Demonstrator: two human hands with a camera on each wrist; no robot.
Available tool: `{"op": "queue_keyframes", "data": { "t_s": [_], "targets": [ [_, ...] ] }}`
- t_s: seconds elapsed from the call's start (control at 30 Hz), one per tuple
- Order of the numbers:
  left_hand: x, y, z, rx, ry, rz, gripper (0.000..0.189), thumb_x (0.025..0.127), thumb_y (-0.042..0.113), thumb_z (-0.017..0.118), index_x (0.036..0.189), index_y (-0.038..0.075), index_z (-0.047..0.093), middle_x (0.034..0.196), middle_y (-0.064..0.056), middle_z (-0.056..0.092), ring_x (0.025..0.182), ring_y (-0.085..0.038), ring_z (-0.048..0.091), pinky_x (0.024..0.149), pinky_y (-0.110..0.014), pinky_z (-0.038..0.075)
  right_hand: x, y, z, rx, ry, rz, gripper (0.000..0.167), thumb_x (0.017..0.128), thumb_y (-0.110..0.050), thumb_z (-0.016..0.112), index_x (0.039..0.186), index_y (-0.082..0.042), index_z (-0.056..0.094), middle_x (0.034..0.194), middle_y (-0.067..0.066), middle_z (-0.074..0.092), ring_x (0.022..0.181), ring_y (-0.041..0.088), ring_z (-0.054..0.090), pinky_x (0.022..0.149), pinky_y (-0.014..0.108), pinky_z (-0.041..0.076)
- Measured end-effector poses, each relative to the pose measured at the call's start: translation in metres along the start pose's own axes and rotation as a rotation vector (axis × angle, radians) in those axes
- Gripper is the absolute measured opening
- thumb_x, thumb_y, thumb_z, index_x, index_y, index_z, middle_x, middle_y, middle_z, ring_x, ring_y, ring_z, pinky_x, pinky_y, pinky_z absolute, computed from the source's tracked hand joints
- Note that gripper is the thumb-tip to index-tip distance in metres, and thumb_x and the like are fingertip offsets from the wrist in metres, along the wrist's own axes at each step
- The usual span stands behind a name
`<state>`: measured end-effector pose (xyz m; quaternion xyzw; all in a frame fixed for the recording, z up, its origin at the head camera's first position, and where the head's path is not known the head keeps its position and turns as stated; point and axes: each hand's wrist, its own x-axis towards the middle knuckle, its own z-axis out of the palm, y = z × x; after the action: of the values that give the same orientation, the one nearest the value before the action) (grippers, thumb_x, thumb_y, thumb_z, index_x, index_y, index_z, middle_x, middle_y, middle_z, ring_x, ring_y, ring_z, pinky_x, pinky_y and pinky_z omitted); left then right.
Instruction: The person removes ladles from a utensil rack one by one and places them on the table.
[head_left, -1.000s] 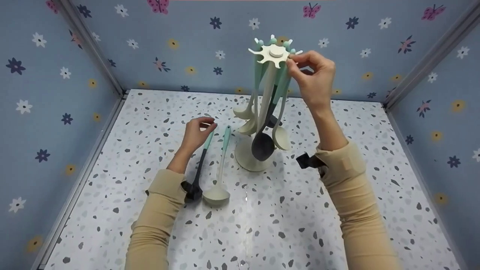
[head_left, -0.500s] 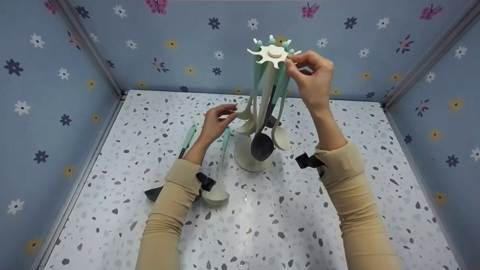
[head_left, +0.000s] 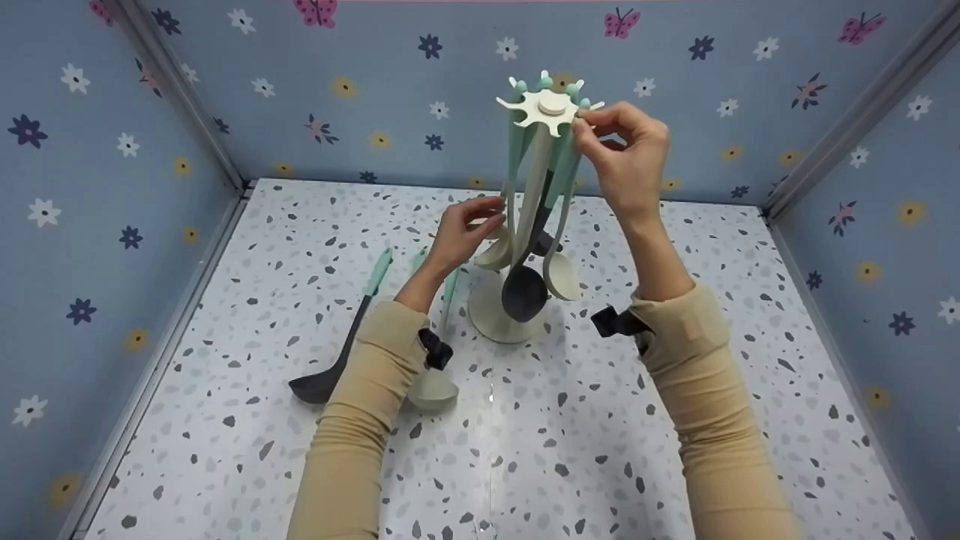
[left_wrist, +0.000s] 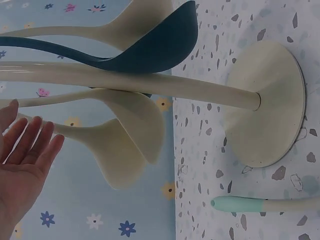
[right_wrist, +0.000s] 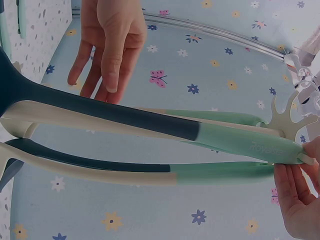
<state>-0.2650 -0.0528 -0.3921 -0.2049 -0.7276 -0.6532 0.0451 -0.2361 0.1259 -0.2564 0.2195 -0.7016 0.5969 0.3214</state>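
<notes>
My right hand (head_left: 630,154) pinches the top edge of a cream utensil stand (head_left: 531,187), beside the mint handles hooked there. In the right wrist view its fingertips (right_wrist: 287,182) sit at one hook and handle end. Several utensils hang from the stand, among them a dark spoon (head_left: 525,294) and a cream spoon (head_left: 561,277). My left hand (head_left: 466,232) is at the stand's left side, by the hanging cream utensils. In the left wrist view its extended fingers (left_wrist: 31,142) lie close to the cream ladle (left_wrist: 117,155); contact is unclear.
A dark ladle (head_left: 352,337) lies on the speckled table (head_left: 585,450) left of the stand. A cream ladle (head_left: 433,391) lies beside it, partly hidden by my left arm. Another mint handle (head_left: 418,259) shows behind that arm. Flowered walls (head_left: 300,90) enclose the table.
My left hand has moved right and slightly up, from above the utensils lying on the table to the stand, uncovering the dark ladle. My right hand keeps its place.
</notes>
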Motion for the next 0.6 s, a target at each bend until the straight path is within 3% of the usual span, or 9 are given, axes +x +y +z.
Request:
{"op": "queue_keyframes", "data": {
  "t_s": [0.6],
  "targets": [
    [0.01,-0.003,0.011,-0.06,-0.028,0.076,0.024,0.087,-0.004,0.05,0.108,-0.015,0.054,0.101,-0.031,0.057,0.095,-0.037,0.055,0.083,-0.034,0.045,-0.001,0.0,0.0,-0.013,-0.009,-0.007,0.004,0.076,0.005,0.061,0.075,0.006,0.065,0.076,0.01,0.064,0.062,0.016,0.056,0.056,0.021,0.048]
  ]
}}
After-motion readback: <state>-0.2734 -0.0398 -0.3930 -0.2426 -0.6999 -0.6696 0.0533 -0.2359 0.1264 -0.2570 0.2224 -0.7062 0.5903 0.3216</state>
